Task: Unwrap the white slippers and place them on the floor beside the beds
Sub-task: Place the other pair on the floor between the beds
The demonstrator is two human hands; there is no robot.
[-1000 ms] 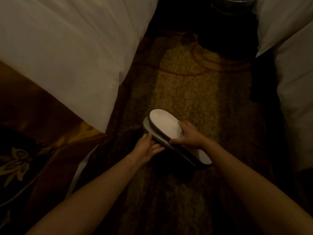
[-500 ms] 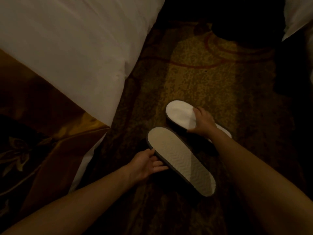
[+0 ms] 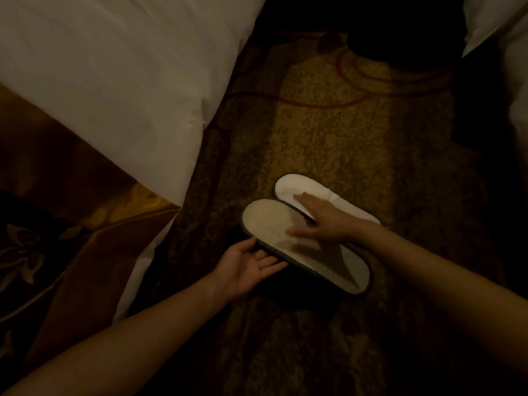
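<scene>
Two white slippers lie side by side on the patterned carpet [image 3: 328, 138] between two beds. The nearer slipper [image 3: 271, 224] points toward the upper left, and the farther slipper [image 3: 294, 187] lies just behind it. My left hand [image 3: 251, 267] is palm up with fingers spread, its fingertips touching the near edge of the nearer slipper. My right hand [image 3: 323, 221] lies flat with fingers apart across both slippers, blurred. No wrapping shows in view.
The left bed's white duvet [image 3: 128, 81] hangs at the upper left, with a gold and brown bed runner [image 3: 71, 224] below it. White bedding of the right bed [image 3: 514, 81] fills the right edge. A dark round object [image 3: 400, 38] stands at the top.
The stacked slippers were separated. The one in my left hand turned over and came down beside the other. My right hand let go and spread flat over both.
</scene>
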